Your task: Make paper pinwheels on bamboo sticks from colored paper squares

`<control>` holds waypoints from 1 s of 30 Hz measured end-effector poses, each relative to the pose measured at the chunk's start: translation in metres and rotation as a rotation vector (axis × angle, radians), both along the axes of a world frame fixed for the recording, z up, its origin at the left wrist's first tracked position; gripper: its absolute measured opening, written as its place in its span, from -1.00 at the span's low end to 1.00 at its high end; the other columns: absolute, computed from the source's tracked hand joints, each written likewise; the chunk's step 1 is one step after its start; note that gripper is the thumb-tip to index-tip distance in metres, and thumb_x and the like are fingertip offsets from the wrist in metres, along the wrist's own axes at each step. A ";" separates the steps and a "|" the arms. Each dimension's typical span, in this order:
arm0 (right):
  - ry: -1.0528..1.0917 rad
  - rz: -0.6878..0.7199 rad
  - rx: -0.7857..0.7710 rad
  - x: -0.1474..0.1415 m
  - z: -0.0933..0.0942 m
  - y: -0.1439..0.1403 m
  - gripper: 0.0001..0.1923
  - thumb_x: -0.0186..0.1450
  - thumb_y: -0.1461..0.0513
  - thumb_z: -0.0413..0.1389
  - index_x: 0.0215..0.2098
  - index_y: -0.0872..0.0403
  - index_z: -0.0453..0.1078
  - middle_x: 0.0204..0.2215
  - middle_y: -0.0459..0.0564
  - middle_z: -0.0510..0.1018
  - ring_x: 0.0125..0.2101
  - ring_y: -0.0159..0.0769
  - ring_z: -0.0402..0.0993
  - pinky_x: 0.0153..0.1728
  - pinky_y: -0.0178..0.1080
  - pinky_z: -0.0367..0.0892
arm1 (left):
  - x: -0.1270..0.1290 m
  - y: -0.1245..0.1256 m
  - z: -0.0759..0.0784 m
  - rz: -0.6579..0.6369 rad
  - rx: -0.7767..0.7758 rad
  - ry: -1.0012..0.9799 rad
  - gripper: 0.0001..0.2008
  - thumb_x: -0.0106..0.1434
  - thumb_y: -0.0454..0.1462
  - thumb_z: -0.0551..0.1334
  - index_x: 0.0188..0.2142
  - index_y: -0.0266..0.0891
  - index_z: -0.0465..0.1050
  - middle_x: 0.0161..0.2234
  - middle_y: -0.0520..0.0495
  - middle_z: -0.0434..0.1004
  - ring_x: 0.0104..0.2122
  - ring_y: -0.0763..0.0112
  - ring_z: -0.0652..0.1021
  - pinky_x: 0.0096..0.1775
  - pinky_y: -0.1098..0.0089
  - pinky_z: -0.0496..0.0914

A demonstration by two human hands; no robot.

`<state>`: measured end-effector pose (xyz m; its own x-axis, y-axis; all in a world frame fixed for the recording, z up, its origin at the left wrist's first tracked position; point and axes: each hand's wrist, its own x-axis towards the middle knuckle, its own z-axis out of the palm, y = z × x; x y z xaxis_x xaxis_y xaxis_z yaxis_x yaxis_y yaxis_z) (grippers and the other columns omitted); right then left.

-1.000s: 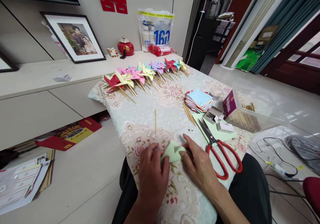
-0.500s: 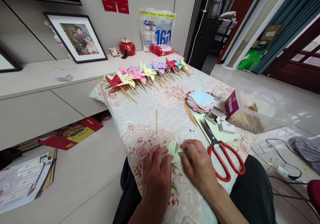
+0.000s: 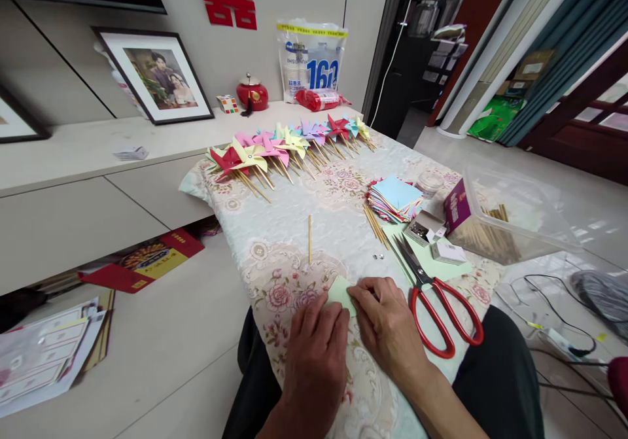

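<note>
A small light green paper square (image 3: 342,291) lies near the table's front edge between my hands. My left hand (image 3: 318,344) holds its lower left part, the fingers close together and bent over it. Fingers and thumb of my right hand (image 3: 385,311) are closed on its right side, covering that edge. Beyond them a single thin wooden stick (image 3: 310,239) lies alone on the cloth. Red-handled scissors (image 3: 426,288) rest to the right of my right hand, blades partly apart. Two tiny metal pieces (image 3: 378,256) lie near the blade tips.
Finished paper pinwheels (image 3: 250,156) on sticks line the far side. At right are a stack of coloured paper squares (image 3: 396,193), more sticks (image 3: 375,226), small open box (image 3: 419,231), white box (image 3: 448,252) and clear plastic tub (image 3: 510,223) of sticks. The flowered tablecloth (image 3: 284,220) covers the table.
The paper's raised slit flaps no longer show; it looks flatter under my right fingers. My left hand has shifted slightly right, closer to my right hand. The view has moved a little.
</note>
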<state>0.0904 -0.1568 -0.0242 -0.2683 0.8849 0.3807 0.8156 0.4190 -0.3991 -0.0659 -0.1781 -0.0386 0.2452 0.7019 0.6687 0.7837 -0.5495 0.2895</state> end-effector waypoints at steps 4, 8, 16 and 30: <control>-0.002 -0.002 -0.010 0.000 0.000 0.000 -0.71 0.35 0.43 0.05 -0.03 0.09 0.47 -0.18 0.10 0.47 -0.20 -0.11 0.33 -0.21 -0.10 0.31 | -0.004 -0.011 -0.005 0.009 -0.035 0.052 -0.72 0.33 -0.48 0.09 -0.08 -0.39 0.53 -0.11 -0.23 0.63 -0.04 0.04 0.52 -0.04 0.08 0.39; 0.023 0.003 -0.002 0.001 -0.001 -0.001 -0.73 0.36 0.43 0.04 -0.04 0.11 0.46 -0.18 0.11 0.48 -0.19 -0.12 0.34 -0.20 -0.09 0.31 | -0.007 -0.019 -0.008 0.009 -0.051 0.074 -0.62 0.23 -0.53 0.05 -0.03 -0.45 0.51 -0.03 -0.31 0.60 0.01 0.00 0.52 0.00 0.03 0.43; 0.032 0.006 0.036 0.004 0.003 -0.010 -0.73 0.38 0.42 0.00 -0.03 0.13 0.45 -0.17 0.12 0.50 -0.18 -0.13 0.36 -0.18 -0.08 0.33 | -0.009 -0.020 -0.010 -0.004 -0.071 0.106 -0.55 0.16 -0.54 0.09 0.03 -0.39 0.49 0.01 -0.28 0.58 0.09 0.05 0.50 0.07 0.07 0.45; -0.206 0.052 0.078 0.009 0.006 -0.040 -0.61 0.41 0.42 -0.06 0.11 0.11 0.42 0.06 0.13 0.55 0.10 0.06 0.30 0.04 0.09 0.22 | -0.003 -0.020 -0.003 0.021 -0.126 0.174 -0.51 0.14 -0.51 0.13 0.05 -0.29 0.50 0.00 -0.26 0.55 0.06 -0.07 0.45 0.01 -0.06 0.42</control>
<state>0.0996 -0.1972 -0.0180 -0.3925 0.8376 0.3799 0.8529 0.4860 -0.1905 -0.0694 -0.1983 -0.0420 0.3343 0.7832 0.5242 0.8386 -0.5011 0.2138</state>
